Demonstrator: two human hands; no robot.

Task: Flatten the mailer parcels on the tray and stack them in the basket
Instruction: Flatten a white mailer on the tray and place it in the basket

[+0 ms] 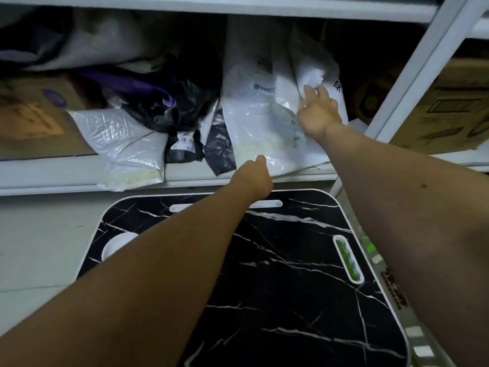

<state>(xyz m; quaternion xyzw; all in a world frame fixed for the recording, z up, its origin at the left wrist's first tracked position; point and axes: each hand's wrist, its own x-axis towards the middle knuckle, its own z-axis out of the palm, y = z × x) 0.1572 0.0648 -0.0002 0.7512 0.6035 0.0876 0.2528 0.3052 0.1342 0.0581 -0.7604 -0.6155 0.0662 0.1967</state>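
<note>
**Barely begun: first mailer only now being pulled**

Lower centre: black marble tray [291, 274] bare, nothing flattened yet, no basket in view. Mid-frame: left hand [254, 178] gripping large white mailer [254, 128] at its lower edge; right hand [318, 111], fingers [308, 91] pinching its crumpled top. Beyond, upper left: more parcels on shelf [53, 178]

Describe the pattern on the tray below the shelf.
The tray is black with thin white marble-like veins and a white rim, seen in the head view.
</note>
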